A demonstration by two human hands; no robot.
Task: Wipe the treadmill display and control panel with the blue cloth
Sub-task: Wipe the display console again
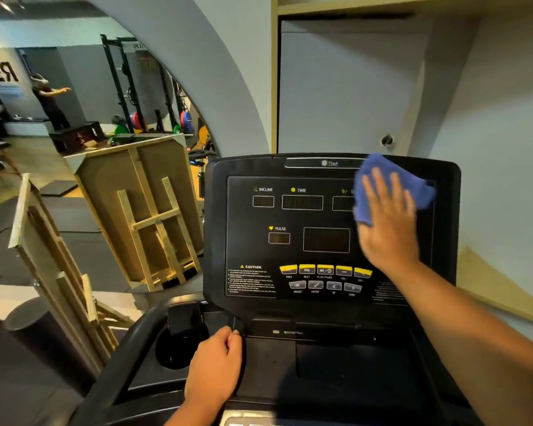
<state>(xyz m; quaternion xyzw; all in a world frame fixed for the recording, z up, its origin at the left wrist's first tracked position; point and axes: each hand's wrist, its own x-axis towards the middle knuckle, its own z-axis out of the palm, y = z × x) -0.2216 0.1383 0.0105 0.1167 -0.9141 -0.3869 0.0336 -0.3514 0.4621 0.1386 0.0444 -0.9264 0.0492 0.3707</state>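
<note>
The black treadmill display [302,216] faces me, with INCLINE, TIME and PULSE readouts and a row of yellow buttons [325,269] on the control panel below. My right hand [388,222] presses a blue cloth [382,170] flat against the upper right of the display, fingers spread upward; the cloth covers the top right readout. My left hand [216,367] rests lower left on the console's dark tray, its fingers curled at the lower edge of the display housing.
A round cup holder [173,352] and a curved black handrail [126,342] lie left of my left hand. Wooden frames [145,207] lean at the left, reflected in a mirror with gym racks and a person. A grey wall stands behind the console.
</note>
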